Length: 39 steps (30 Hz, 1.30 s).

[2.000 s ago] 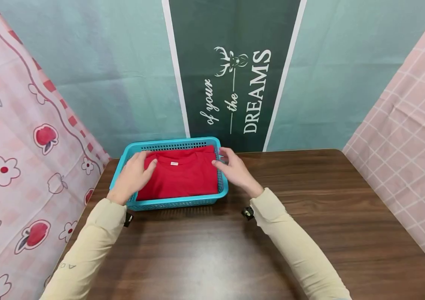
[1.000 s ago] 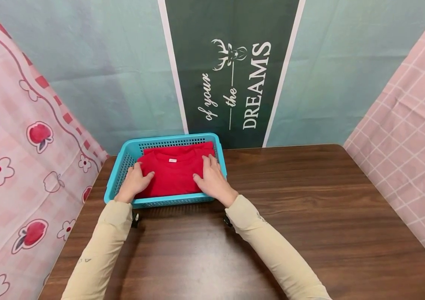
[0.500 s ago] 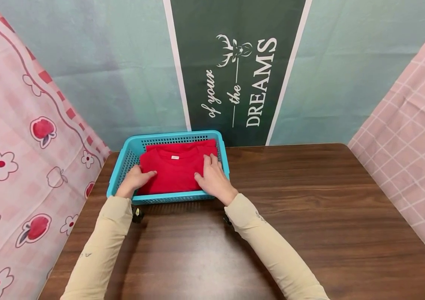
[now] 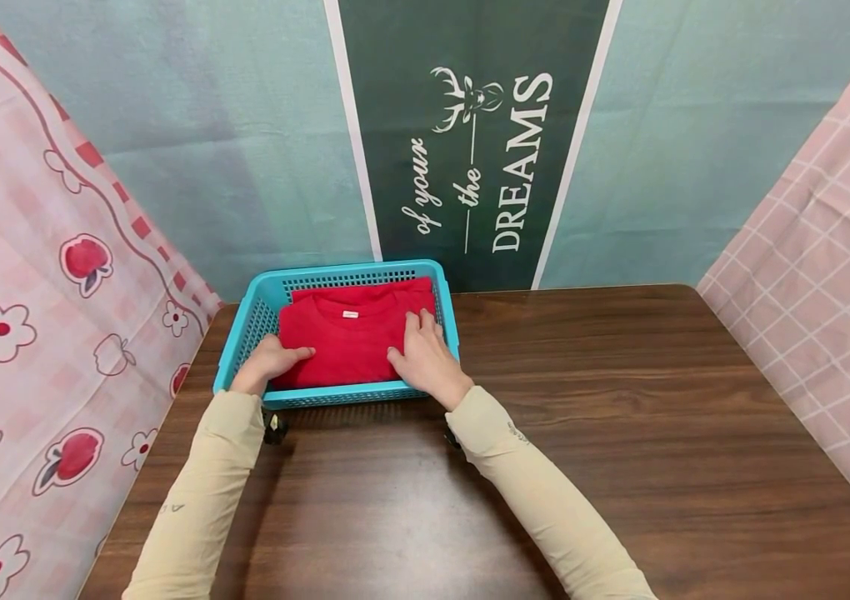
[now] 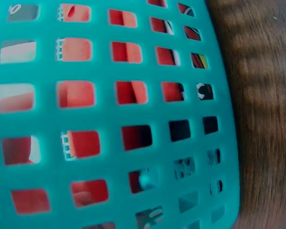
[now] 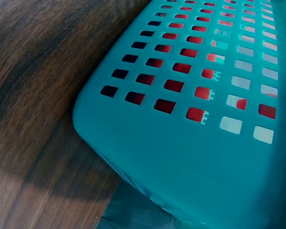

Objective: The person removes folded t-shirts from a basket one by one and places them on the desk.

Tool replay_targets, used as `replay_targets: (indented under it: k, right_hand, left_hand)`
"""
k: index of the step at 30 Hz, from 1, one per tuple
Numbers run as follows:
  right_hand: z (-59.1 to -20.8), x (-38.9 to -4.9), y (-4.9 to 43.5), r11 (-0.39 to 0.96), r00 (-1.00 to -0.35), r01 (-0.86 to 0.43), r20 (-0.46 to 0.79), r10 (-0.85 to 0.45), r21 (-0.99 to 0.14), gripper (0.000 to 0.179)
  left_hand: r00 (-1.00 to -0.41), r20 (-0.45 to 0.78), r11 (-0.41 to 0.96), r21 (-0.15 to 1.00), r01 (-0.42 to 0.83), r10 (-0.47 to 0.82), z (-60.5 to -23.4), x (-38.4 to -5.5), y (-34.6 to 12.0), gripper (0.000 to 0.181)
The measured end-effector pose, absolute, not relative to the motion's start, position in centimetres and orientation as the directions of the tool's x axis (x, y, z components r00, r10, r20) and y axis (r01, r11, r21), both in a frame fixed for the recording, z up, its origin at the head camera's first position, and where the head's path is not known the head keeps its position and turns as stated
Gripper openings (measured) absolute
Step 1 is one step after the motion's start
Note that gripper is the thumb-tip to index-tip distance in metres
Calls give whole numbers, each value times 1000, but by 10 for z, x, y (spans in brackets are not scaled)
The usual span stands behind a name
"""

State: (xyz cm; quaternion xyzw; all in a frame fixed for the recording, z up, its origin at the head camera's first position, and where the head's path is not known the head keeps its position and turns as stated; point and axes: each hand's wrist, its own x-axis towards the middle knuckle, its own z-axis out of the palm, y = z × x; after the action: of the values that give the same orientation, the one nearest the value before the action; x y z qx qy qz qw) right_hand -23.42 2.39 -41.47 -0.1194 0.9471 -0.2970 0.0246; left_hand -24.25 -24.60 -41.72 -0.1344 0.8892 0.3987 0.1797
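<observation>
A folded red T-shirt [image 4: 350, 350], its neckline and white label facing up, lies in a blue plastic basket [image 4: 342, 397]. My left hand [image 4: 266, 365] grips the shirt's left edge, thumb on top of the cloth and the other fingers mostly hidden down its side. On the shirt's right part rests my right hand [image 4: 428, 357], thumb and fingers spread over the fabric. In the left wrist view red cloth [image 5: 30, 201] shows through the holes of the basket wall [image 5: 107, 117]. The right wrist view shows the basket's outer corner [image 6: 148, 143]; neither hand is plainly seen there.
The basket stands at the back left of a dark wooden table [image 4: 582, 433], close to a teal and green backdrop [image 4: 665, 150]. A pink patterned curtain [image 4: 27, 275] hangs at the left, a pink checked cloth [image 4: 837, 217] at the right.
Both hands have come from the basket's sides down onto the shirt. The left fingers have slipped down beside its left edge, leaving the thumb on top. The right hand has barely moved lately.
</observation>
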Motion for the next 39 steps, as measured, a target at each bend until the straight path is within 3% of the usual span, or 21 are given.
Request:
replay_targets:
  k: [6,14,23,26,32,39]
  right_hand:
    - [-414,-235,23,805,-972,-200,9,-235,-559,80]
    - [-413,-238,22,811,-973,-186,-11,-231,-555,79]
    - [-415,-242,22,800,-969,-181,-36,-245,-572,77]
    - [-414,-244,21,792,-969,-164,-53,-240,-588,78]
    - [-413,-248,18,774,-969,-80,-133,-209,-629,83]
    - [-412,-252,19,705,-968,21,-190,-163,-709,89]
  left_hand:
    - [-890,-449,547,728,-413,-75,-419,-246,-249,70]
    - [-868,-495,263,842,-470,33,-417,-249,-252,65]
    - [-872,-490,150,864,-481,23,-411,-245,-257,47]
    - [-888,-460,190,871,-453,-7,-413,-245,-258,52]
    - [-931,-352,445,821,-358,-99,-416,-242,-252,58]
    - [-936,-337,506,793,-338,-97,-415,-240,-251,55]
